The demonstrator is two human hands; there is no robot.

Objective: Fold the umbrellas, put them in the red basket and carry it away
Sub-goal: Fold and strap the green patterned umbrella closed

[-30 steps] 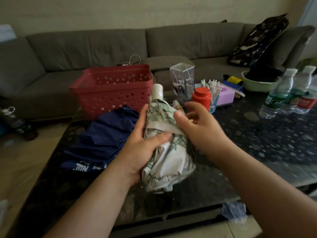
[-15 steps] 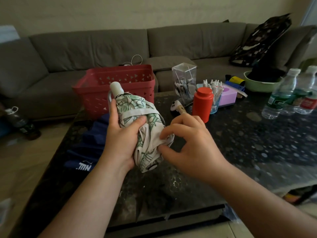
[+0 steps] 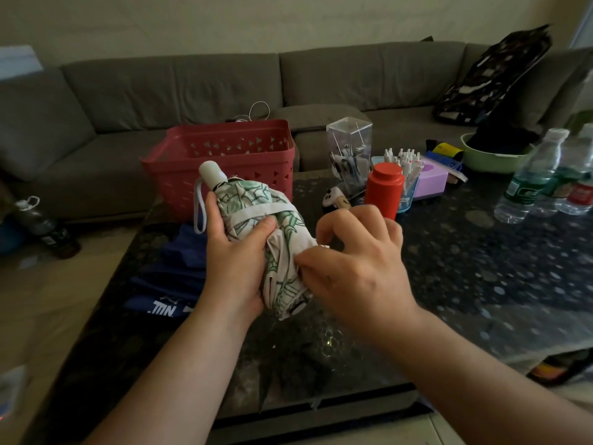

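A folded white umbrella with a green leaf print (image 3: 256, 207) is held up over the dark table, its white handle pointing up and left. My left hand (image 3: 234, 258) grips it around the middle, thumb pressing on its strap. My right hand (image 3: 356, 264) pinches the loose fabric on its right side with curled fingers. A blue umbrella (image 3: 173, 277) lies on the table's left part, partly behind my left hand. The red basket (image 3: 224, 155) stands just beyond, on the table's far left corner.
On the dark speckled table (image 3: 481, 284) stand a red bottle (image 3: 383, 187), a clear box (image 3: 349, 152), a cup of pens (image 3: 406, 175), a green bowl (image 3: 491, 155) and several water bottles (image 3: 529, 178). A grey sofa (image 3: 192, 85) runs behind.
The white umbrella tilted left, its handle swinging from straight up to up-left. My right hand left the strap and moved down to pinch the fabric lower on the right side.
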